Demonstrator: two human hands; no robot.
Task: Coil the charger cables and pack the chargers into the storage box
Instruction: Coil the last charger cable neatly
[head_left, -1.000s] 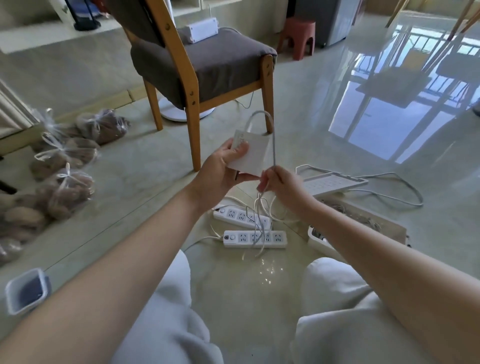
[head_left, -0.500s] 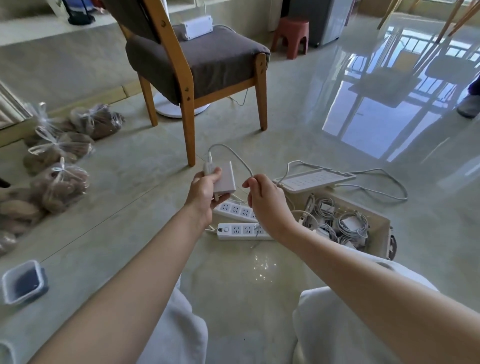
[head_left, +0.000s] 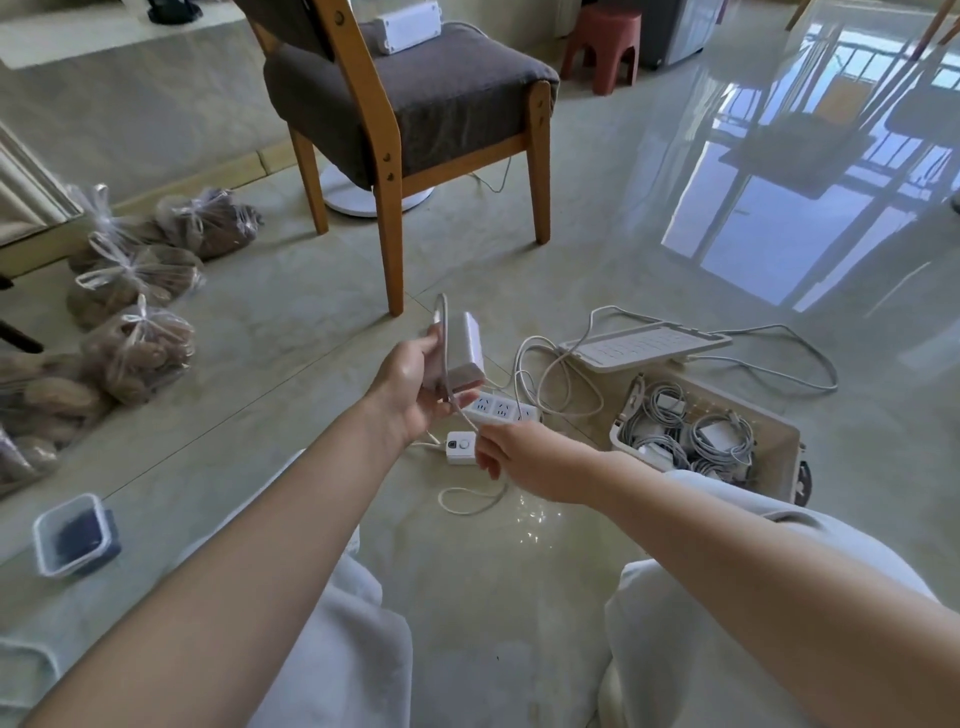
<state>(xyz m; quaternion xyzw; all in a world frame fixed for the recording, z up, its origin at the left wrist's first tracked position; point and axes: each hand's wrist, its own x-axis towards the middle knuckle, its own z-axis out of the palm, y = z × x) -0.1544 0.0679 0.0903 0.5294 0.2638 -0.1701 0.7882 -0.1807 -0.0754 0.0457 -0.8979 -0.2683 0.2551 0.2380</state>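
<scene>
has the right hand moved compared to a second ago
Yes. Against the farther power strip, the right hand has come down and toward the person: it sat above the strip, now below it.

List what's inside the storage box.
Inside the storage box: several coiled grey cables and at least two white charger bricks. The coils cover the box floor and anything beneath; a trouser leg hides its near corner.

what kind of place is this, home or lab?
Most likely a home living area: a glossy tiled floor, a cushioned wooden chair, a red plastic stool, and tied clear bags lying on the floor.
</scene>
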